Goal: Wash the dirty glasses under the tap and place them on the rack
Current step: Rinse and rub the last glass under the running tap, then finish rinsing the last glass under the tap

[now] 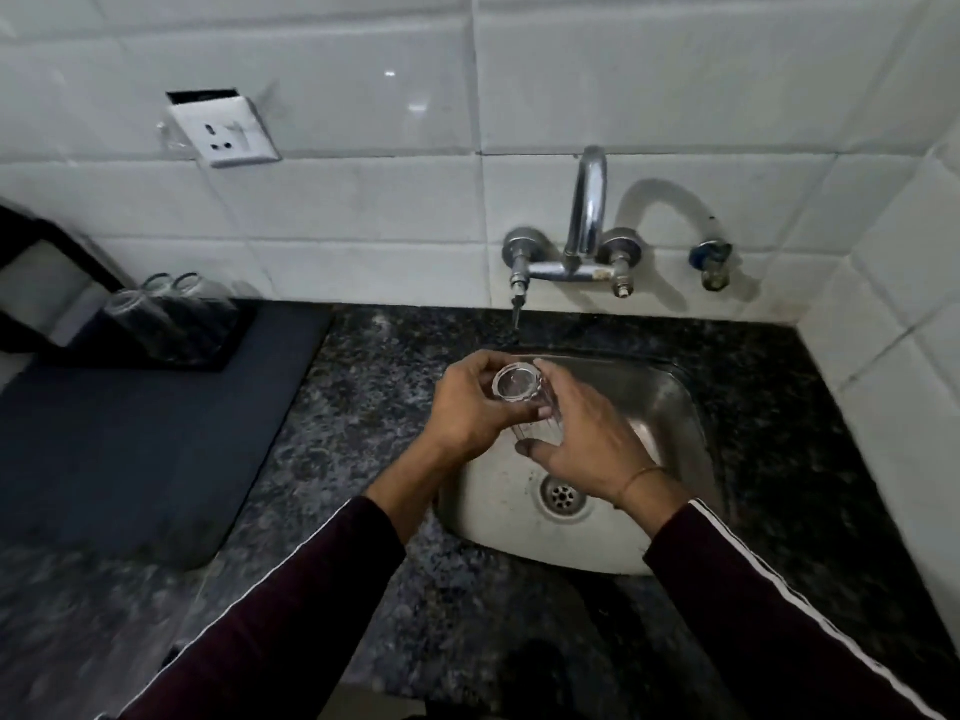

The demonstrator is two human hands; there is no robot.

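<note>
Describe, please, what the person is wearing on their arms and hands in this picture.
Both arms are in long dark maroon sleeves, each with a thin white stripe along its length: left sleeve, right sleeve. Both sleeves end short of the wrists. The left hand is bare; the right hand is bare apart from a thin gold-coloured bracelet at the wrist.

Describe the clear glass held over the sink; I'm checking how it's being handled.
The clear ribbed glass tumbler looks transparent, with fluted sides and a round open mouth. It is tilted, mouth turned up toward the camera and the tap side. It sits above the steel sink basin, not resting on it. The left hand wraps it from the left, and the right hand grips it from the right, thumb beneath. Whether it holds water cannot be told.
</note>
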